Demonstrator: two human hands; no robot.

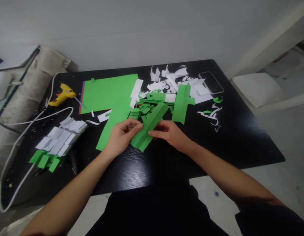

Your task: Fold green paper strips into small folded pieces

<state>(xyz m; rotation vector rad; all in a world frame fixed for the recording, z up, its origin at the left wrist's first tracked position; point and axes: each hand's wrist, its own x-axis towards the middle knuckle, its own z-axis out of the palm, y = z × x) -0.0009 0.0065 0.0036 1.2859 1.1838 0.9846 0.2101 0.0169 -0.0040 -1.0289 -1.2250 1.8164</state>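
Between my two hands is a folded green paper strip [150,127], creased lengthwise and tilted up to the right. My left hand [124,132] pinches its left edge with the thumb on top. On its other edge, my right hand [170,133] grips with thumb and fingers, partly tucked behind the paper. Just beyond lie small folded green pieces [144,109] and another creased green strip [181,103]. A flat green sheet [112,121] extends beside my left hand.
A yellow glue gun [64,95] with a white cord lies at left, near a layered white and green paper piece [61,137]. Large green sheets [105,91] lie at the back. White scraps [171,80] and a phone [211,82] are at back right, on the black table [240,141].
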